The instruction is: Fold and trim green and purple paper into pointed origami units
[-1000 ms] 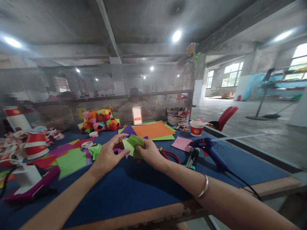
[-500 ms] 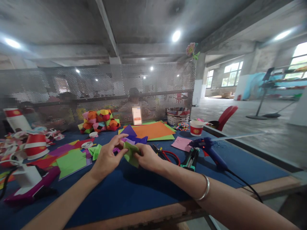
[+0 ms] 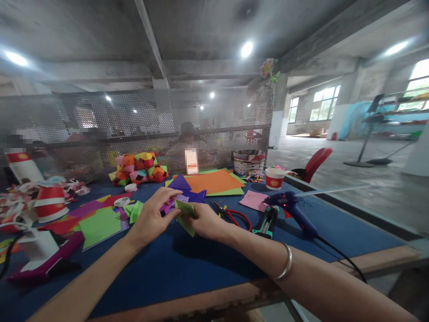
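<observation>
A folded piece of light green paper (image 3: 185, 215) is held above the blue table (image 3: 187, 264) between both hands. My left hand (image 3: 152, 218) pinches its left edge with thumb and fingertips. My right hand (image 3: 206, 221) grips its right side, fingers curled round it; a metal bangle (image 3: 284, 264) sits on that forearm. Just behind the hands lie purple folded pieces (image 3: 187, 193) and small green folded pieces (image 3: 134, 210).
Red-handled scissors (image 3: 234, 217), a green tool (image 3: 268, 221) and a blue glue gun (image 3: 295, 210) lie to the right. Orange and green sheets (image 3: 214, 182), a red paper cup (image 3: 275, 179), paper balls (image 3: 139, 167) and a basket (image 3: 248, 162) stand behind; a mesh screen (image 3: 134, 125) backs the table.
The green paper has been folded smaller and turned downward between the hands. Both hands shifted slightly left and nearer; the purple pieces behind are now uncovered.
</observation>
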`<state>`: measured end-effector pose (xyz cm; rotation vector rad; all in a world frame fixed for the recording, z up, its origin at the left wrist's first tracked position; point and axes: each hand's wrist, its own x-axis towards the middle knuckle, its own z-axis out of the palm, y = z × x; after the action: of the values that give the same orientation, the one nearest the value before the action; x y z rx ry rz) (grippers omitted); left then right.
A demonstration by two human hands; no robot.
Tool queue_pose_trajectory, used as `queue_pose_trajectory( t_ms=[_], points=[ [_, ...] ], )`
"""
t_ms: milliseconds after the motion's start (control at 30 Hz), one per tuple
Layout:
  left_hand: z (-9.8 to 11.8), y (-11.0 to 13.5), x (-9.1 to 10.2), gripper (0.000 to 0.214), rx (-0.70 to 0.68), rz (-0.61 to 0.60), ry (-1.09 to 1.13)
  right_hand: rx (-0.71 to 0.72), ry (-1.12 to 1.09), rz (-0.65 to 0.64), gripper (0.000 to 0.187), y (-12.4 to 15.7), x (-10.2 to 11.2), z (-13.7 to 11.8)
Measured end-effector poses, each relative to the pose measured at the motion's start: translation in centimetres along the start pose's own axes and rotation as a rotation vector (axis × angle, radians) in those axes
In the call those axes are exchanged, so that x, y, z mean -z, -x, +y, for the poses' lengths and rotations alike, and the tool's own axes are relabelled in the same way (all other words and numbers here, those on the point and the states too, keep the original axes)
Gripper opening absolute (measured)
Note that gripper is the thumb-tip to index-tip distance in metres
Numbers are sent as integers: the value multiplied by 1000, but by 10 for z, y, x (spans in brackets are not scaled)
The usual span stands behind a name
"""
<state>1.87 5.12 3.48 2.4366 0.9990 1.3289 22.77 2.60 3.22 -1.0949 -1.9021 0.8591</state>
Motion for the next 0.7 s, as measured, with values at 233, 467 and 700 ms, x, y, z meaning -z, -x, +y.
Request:
queue_pose_trajectory(
  t_ms=[233, 467, 700],
  points=[
    [-15, 3, 1, 26, 177, -199, 50, -17, 21, 116, 31, -3, 0, 4],
    [-33, 0, 3, 28, 489, -301, 229, -80, -181, 174, 12, -11, -3, 16],
    [-32, -1, -1, 32, 632, -251, 366, -47, -293, 107, 4, -11, -7, 17]
  ],
)
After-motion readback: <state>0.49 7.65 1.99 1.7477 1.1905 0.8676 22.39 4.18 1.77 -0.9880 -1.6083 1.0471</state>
